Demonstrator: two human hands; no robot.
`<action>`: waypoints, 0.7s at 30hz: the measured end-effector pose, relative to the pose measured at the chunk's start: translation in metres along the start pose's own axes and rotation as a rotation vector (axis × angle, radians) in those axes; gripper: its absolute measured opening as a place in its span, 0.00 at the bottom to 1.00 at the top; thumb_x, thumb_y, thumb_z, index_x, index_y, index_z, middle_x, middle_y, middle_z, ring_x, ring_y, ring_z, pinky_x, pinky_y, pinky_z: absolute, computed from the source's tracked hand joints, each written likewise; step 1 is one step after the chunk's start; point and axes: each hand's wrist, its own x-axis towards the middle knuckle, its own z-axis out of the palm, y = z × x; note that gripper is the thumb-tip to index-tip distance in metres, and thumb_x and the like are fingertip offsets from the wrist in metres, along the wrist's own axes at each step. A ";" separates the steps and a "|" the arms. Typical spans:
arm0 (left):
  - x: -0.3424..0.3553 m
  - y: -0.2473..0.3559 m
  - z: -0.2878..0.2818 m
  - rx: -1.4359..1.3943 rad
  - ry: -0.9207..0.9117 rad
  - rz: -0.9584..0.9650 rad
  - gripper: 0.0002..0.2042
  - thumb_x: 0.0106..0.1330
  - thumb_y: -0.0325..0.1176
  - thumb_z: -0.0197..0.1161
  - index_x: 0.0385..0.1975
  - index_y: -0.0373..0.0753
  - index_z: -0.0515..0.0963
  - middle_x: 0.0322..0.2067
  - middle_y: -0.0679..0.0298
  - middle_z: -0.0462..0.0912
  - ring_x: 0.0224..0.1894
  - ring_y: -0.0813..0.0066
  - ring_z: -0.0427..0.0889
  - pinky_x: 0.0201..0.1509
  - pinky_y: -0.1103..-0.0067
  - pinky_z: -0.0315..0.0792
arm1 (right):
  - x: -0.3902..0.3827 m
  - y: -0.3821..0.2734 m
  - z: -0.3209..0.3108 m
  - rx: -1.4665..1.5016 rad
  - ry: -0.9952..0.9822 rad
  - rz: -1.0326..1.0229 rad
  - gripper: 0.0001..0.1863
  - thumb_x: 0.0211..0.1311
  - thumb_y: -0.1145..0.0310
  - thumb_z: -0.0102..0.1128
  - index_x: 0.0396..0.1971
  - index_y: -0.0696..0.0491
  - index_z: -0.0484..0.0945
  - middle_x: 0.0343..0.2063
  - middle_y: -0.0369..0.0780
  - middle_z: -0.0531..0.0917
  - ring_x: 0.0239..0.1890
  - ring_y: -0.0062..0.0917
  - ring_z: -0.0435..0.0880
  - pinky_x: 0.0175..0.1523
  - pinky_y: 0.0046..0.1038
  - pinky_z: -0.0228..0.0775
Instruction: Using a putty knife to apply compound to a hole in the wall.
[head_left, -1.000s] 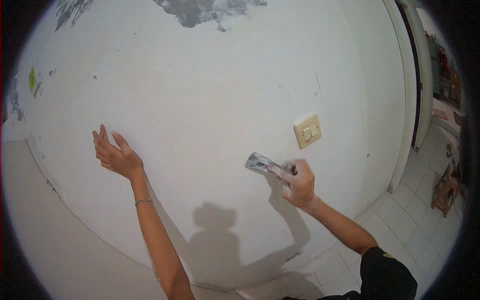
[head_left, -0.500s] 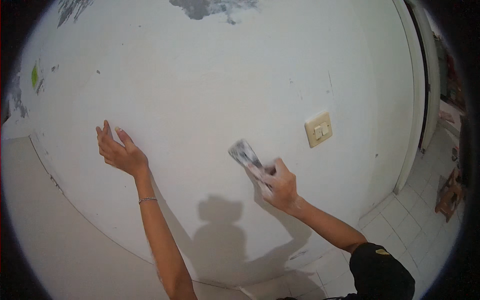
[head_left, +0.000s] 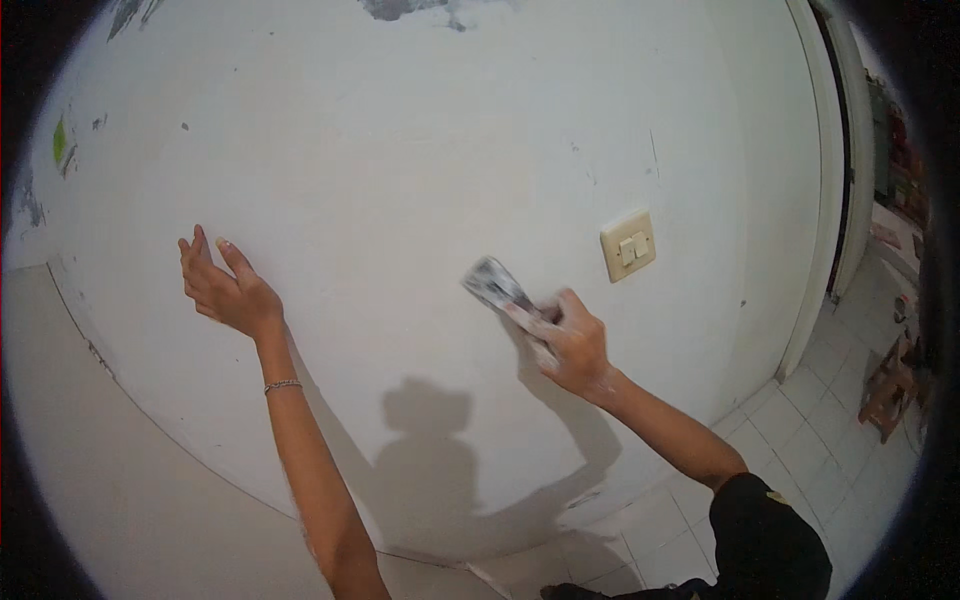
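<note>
In front of a pale, patched wall [head_left: 400, 200], my right hand [head_left: 575, 345] grips a putty knife [head_left: 495, 283] smeared with white and grey. Its blade points up and left, at or very near the wall surface. White residue coats the fingers and wrist of that hand. Over on the left, my left hand [head_left: 232, 290] is raised by the wall with fingers apart and nothing in it. Whether it touches the wall cannot be told.
A cream light switch [head_left: 628, 247] is mounted right of the putty knife. Grey bare patches [head_left: 400, 8] mark the upper wall. At the right are a door frame [head_left: 825, 180], a tiled floor [head_left: 800, 440] and a brown stool [head_left: 887, 390].
My right hand has moved a little up and right with the putty knife. The whole view has shifted slightly, and my left hand keeps about the same place against the wall.
</note>
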 end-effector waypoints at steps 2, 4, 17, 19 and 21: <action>0.000 0.000 0.000 0.001 -0.007 -0.015 0.22 0.80 0.50 0.47 0.66 0.49 0.74 0.72 0.62 0.68 0.73 0.59 0.61 0.74 0.55 0.52 | -0.006 0.004 -0.008 -0.060 -0.039 0.032 0.29 0.47 0.75 0.69 0.53 0.38 0.88 0.33 0.41 0.77 0.32 0.33 0.80 0.34 0.34 0.78; 0.001 0.000 0.000 -0.004 -0.010 -0.026 0.23 0.80 0.51 0.47 0.66 0.48 0.74 0.72 0.62 0.67 0.73 0.59 0.61 0.74 0.55 0.52 | -0.001 0.010 -0.013 -0.045 0.048 0.004 0.28 0.48 0.74 0.68 0.52 0.39 0.88 0.33 0.41 0.77 0.33 0.33 0.80 0.33 0.33 0.77; 0.001 0.001 -0.001 0.023 -0.027 -0.013 0.23 0.80 0.51 0.45 0.68 0.48 0.72 0.72 0.61 0.66 0.74 0.59 0.60 0.75 0.55 0.50 | 0.026 0.017 -0.032 -0.169 0.019 -0.067 0.36 0.49 0.75 0.67 0.61 0.32 0.82 0.36 0.40 0.77 0.36 0.32 0.80 0.35 0.33 0.77; 0.000 0.001 -0.001 0.045 -0.032 -0.015 0.24 0.80 0.51 0.45 0.68 0.49 0.72 0.72 0.61 0.66 0.74 0.59 0.60 0.75 0.55 0.50 | 0.040 0.022 -0.033 -0.209 -0.029 -0.063 0.36 0.49 0.75 0.67 0.61 0.32 0.83 0.36 0.40 0.76 0.37 0.33 0.79 0.36 0.34 0.76; 0.000 0.000 -0.001 0.022 -0.007 0.000 0.24 0.80 0.52 0.45 0.68 0.49 0.73 0.72 0.61 0.66 0.73 0.58 0.61 0.75 0.54 0.50 | 0.045 0.023 -0.034 -0.157 -0.024 -0.087 0.34 0.49 0.76 0.66 0.60 0.33 0.84 0.35 0.39 0.75 0.37 0.33 0.79 0.36 0.34 0.75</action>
